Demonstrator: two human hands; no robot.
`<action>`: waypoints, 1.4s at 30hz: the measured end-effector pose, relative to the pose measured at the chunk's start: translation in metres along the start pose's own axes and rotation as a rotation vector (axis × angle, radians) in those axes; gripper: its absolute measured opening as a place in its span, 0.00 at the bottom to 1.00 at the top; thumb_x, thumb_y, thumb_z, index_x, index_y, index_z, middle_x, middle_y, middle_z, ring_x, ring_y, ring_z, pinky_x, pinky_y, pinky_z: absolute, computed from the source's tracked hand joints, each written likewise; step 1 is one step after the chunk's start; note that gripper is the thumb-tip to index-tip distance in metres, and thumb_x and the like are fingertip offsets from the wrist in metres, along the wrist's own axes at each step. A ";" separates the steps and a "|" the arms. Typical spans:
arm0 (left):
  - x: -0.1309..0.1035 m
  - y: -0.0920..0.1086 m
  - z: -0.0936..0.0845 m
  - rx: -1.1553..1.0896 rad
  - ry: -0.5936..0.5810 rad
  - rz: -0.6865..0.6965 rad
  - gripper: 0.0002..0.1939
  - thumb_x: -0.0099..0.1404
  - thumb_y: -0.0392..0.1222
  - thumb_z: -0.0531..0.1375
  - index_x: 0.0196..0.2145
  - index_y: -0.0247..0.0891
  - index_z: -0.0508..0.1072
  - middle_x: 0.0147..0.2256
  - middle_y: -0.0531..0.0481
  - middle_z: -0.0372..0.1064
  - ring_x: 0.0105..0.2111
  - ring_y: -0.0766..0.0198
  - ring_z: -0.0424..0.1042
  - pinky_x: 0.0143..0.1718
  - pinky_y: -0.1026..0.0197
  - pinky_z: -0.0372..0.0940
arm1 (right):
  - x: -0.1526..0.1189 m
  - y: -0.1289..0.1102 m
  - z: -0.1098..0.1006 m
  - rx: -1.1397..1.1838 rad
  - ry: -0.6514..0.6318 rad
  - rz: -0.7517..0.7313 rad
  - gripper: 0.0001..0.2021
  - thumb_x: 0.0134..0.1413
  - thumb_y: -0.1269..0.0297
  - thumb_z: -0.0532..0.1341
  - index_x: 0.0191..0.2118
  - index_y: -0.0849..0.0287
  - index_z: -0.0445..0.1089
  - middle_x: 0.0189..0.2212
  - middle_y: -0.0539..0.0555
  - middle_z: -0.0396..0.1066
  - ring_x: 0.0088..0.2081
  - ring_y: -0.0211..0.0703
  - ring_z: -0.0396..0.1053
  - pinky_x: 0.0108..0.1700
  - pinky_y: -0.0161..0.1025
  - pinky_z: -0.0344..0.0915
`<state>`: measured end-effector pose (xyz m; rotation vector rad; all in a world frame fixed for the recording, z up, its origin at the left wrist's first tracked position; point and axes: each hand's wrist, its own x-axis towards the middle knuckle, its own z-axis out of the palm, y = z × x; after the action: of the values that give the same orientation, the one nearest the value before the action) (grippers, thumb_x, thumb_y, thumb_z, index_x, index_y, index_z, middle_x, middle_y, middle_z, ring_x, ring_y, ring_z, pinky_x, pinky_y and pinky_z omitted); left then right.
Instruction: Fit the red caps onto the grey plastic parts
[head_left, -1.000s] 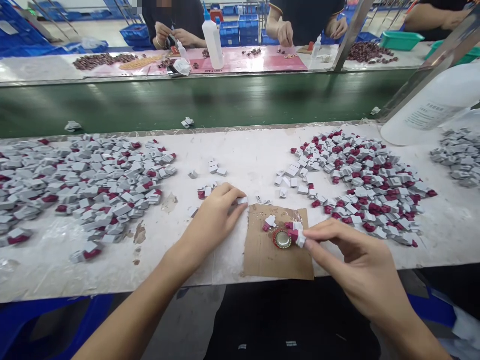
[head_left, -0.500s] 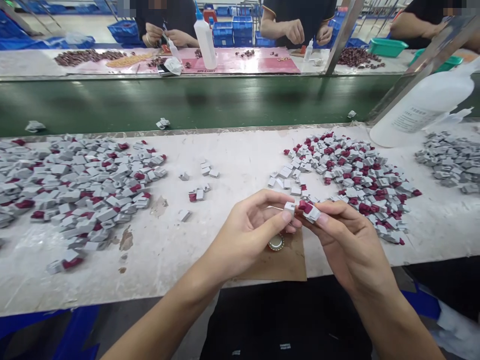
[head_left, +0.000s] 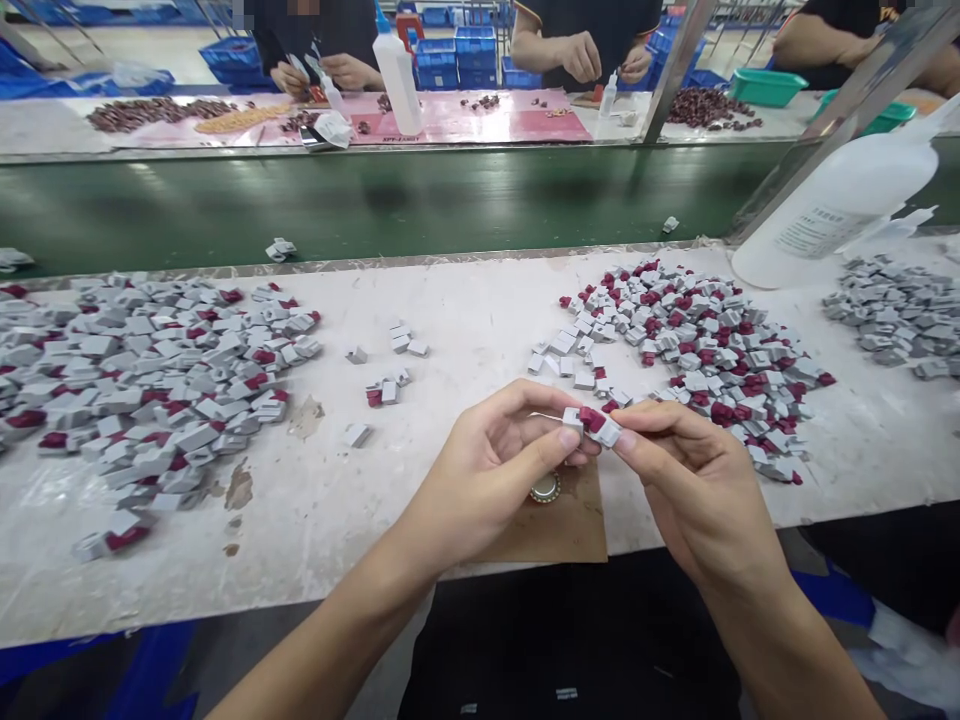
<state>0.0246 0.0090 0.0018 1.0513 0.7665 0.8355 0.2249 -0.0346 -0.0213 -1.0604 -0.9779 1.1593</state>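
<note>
Between thumb and fingers, my left hand (head_left: 499,465) pinches a small grey piece (head_left: 572,420). A grey and dark red piece (head_left: 600,426) is pinched by my right hand (head_left: 686,480). The two pieces meet between my fingertips, with the dark red part against the left grey piece. Below my hands, a bottle cap (head_left: 546,488) lies on a brown board (head_left: 577,525). To the right spreads a pile of grey and dark red pieces (head_left: 697,340). A larger such pile (head_left: 172,370) covers the left of the table, and several loose pieces (head_left: 388,388) lie between the piles.
A large white bottle (head_left: 832,215) leans at the right beside a metal post (head_left: 817,125). Grey pieces (head_left: 900,310) lie at the far right. A green conveyor (head_left: 450,195) carries a few pieces; people work behind it.
The dark red end of the right-hand piece has come up against the grey piece in my left hand. The view has shifted slightly, and the pieces on the conveyor have moved left.
</note>
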 end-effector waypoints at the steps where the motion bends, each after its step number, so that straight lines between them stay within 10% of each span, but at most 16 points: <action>1: 0.000 0.001 0.000 0.007 -0.008 0.006 0.09 0.76 0.44 0.73 0.49 0.39 0.83 0.42 0.45 0.87 0.43 0.57 0.87 0.43 0.61 0.80 | 0.000 0.000 -0.001 -0.010 -0.021 -0.012 0.03 0.66 0.64 0.78 0.43 0.46 0.89 0.40 0.51 0.87 0.43 0.45 0.87 0.47 0.39 0.84; 10: 0.008 0.013 -0.003 0.209 -0.014 0.070 0.07 0.78 0.43 0.69 0.50 0.40 0.81 0.45 0.46 0.86 0.44 0.55 0.87 0.46 0.57 0.81 | 0.010 -0.008 0.001 -0.054 -0.034 -0.037 0.03 0.64 0.64 0.79 0.42 0.47 0.89 0.39 0.51 0.87 0.42 0.43 0.86 0.46 0.34 0.84; 18: 0.097 0.060 -0.026 0.830 -0.111 0.341 0.04 0.74 0.34 0.66 0.44 0.39 0.82 0.41 0.49 0.84 0.41 0.59 0.82 0.45 0.56 0.75 | 0.092 -0.021 0.000 -0.285 -0.036 -0.121 0.07 0.60 0.61 0.80 0.39 0.53 0.84 0.34 0.52 0.83 0.38 0.45 0.83 0.41 0.41 0.82; 29: 0.203 0.071 -0.067 0.496 -0.025 0.348 0.05 0.65 0.38 0.73 0.39 0.37 0.83 0.34 0.47 0.85 0.35 0.57 0.84 0.37 0.57 0.75 | 0.222 -0.033 -0.001 -0.271 -0.186 -0.032 0.20 0.50 0.44 0.84 0.37 0.52 0.83 0.42 0.56 0.87 0.42 0.50 0.81 0.45 0.49 0.78; 42: 0.216 0.087 -0.089 0.275 -0.088 0.139 0.10 0.63 0.40 0.78 0.41 0.38 0.86 0.33 0.48 0.86 0.35 0.60 0.84 0.40 0.59 0.77 | 0.247 -0.038 0.006 -0.144 -0.267 0.120 0.14 0.56 0.50 0.83 0.36 0.50 0.83 0.41 0.53 0.87 0.39 0.45 0.79 0.43 0.45 0.75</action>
<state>0.0329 0.2572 0.0261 1.3901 0.7537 0.8109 0.2629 0.2076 0.0287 -1.1089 -1.2349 1.3707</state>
